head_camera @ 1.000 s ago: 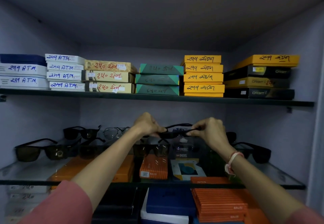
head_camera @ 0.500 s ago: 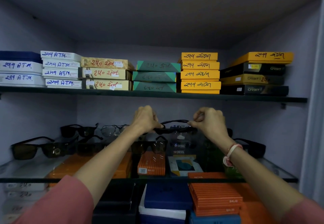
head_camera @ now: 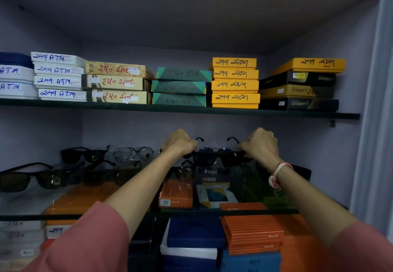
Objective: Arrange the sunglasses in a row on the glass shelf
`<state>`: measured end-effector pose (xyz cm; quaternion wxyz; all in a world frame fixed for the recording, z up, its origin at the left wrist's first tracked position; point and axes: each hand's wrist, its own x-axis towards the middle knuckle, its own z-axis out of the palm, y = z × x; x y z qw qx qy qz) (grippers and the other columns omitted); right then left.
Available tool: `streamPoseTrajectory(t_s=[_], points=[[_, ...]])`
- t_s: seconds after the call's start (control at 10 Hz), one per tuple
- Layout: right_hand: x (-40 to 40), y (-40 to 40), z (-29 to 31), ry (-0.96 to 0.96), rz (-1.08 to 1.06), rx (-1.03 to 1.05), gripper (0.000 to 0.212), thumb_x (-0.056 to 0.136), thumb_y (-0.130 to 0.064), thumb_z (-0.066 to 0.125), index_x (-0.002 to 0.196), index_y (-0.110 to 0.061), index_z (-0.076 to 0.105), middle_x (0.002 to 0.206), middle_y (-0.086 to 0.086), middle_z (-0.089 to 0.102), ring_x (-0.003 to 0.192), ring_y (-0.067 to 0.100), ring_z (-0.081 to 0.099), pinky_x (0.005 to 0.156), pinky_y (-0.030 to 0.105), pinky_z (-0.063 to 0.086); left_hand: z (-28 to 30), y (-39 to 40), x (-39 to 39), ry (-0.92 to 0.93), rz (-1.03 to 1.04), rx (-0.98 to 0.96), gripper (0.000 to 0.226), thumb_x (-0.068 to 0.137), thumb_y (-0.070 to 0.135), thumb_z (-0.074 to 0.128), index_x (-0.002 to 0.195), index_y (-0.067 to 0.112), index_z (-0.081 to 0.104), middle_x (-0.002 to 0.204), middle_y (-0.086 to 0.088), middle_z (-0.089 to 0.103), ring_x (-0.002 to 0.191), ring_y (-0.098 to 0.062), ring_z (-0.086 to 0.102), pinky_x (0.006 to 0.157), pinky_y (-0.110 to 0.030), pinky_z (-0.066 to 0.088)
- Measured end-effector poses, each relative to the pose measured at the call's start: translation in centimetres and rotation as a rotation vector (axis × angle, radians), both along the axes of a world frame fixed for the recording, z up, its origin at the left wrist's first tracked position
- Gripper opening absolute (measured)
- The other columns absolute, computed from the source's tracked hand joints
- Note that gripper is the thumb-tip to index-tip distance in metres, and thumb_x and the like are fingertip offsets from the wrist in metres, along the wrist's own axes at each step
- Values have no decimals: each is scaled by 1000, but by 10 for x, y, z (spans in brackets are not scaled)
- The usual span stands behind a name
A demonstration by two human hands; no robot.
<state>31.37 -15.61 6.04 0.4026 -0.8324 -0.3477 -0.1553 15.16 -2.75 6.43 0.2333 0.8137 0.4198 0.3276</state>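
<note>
Sunglasses [head_camera: 217,158], black frame with dark lenses, held level above the rear centre of the glass shelf [head_camera: 148,215], temple arms open and pointing toward the back wall. Left hand [head_camera: 180,143] grips the frame end at 9 o'clock of the pair, fingers curled closed over the hinge. Right hand [head_camera: 260,144] grips the end at 3 o'clock the same way, fingers closed; a pink-white thread band [head_camera: 277,175] sits on that wrist. Whether the pair touches the glass cannot be told.

At 9 o'clock from the held pair, on the same shelf: clear-lens aviators [head_camera: 134,153], then black sunglasses [head_camera: 85,154] further along. Brown-lens sunglasses [head_camera: 32,178] lie at the 8 o'clock edge, nearer the front. Another dark pair [head_camera: 302,171] shows just behind the right wrist.

Orange boxes [head_camera: 253,233] lie below the glass. At 12 o'clock, the upper shelf [head_camera: 180,109] carries stacked yellow boxes [head_camera: 235,82] and green boxes [head_camera: 180,86].
</note>
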Motion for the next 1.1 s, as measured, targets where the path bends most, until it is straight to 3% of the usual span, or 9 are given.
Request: streamPoseTrajectory(t_s=[0.1, 0.2, 0.4, 0.6, 0.8, 0.9, 1.0, 1.1], points=[[12, -4, -5, 6, -41, -71, 35, 70, -37, 78, 88, -6, 75, 94, 17, 72, 90, 37, 68, 73, 38, 56, -6, -3, 12, 43, -23, -11, 46, 85, 18, 64, 49, 16, 36, 52, 1, 39, 48, -17, 38, 53, -27, 35], [23, -6, -10, 39, -43, -140, 41, 71, -40, 78, 96, -8, 75, 101, 16, 71, 95, 36, 67, 71, 36, 51, -11, -4, 21, 113, -38, -35, 42, 83, 19, 66, 51, 15, 38, 53, 1, 39, 48, -18, 39, 52, -26, 33], [32, -5, -18, 109, -25, -236, 41, 71, -37, 80, 94, -3, 72, 95, 12, 67, 92, 33, 68, 67, 32, 48, -14, -2, 30, 235, -81, -77, 28, 78, 22, 69, 59, 13, 51, 61, -1, 50, 64, -21, 52, 51, -26, 35], [35, -2, -15, 101, -6, -354, 39, 71, -36, 80, 84, -9, 56, 93, 10, 64, 92, 31, 68, 64, 32, 47, -16, 2, 34, 281, -71, -56, 35, 84, 20, 63, 57, 16, 42, 56, 2, 42, 47, -12, 37, 44, -26, 26], [34, -1, -7, 60, -35, -471, 48, 73, -38, 80, 105, -8, 61, 102, 9, 64, 100, 29, 66, 73, 34, 52, -12, 0, 36, 323, -70, -37, 26, 82, 24, 68, 66, 15, 49, 66, 1, 48, 62, -14, 48, 52, -25, 36], [30, -3, -3, 9, -49, -495, 51, 71, -48, 79, 98, -10, 57, 92, 6, 55, 97, 28, 65, 69, 34, 50, -11, -5, 29, 311, -40, -4, 29, 81, 32, 70, 68, 13, 52, 64, 2, 49, 61, -15, 49, 48, -25, 35], [15, -9, -1, -61, -73, -438, 49, 73, -53, 75, 88, -8, 62, 85, 6, 58, 86, 29, 66, 64, 32, 49, -10, -13, 10, 223, -29, 53, 47, 81, 52, 69, 59, 14, 52, 60, 1, 52, 57, -16, 51, 52, -26, 39], [-10, -26, -3, -158, -65, -273, 44, 77, -53, 71, 92, -12, 71, 89, 8, 67, 88, 31, 67, 66, 34, 51, -18, -30, -23, 60, -26, 207, 47, 88, 55, 59, 85, 11, 75, 79, -5, 72, 70, -20, 64, 63, -30, 49]])
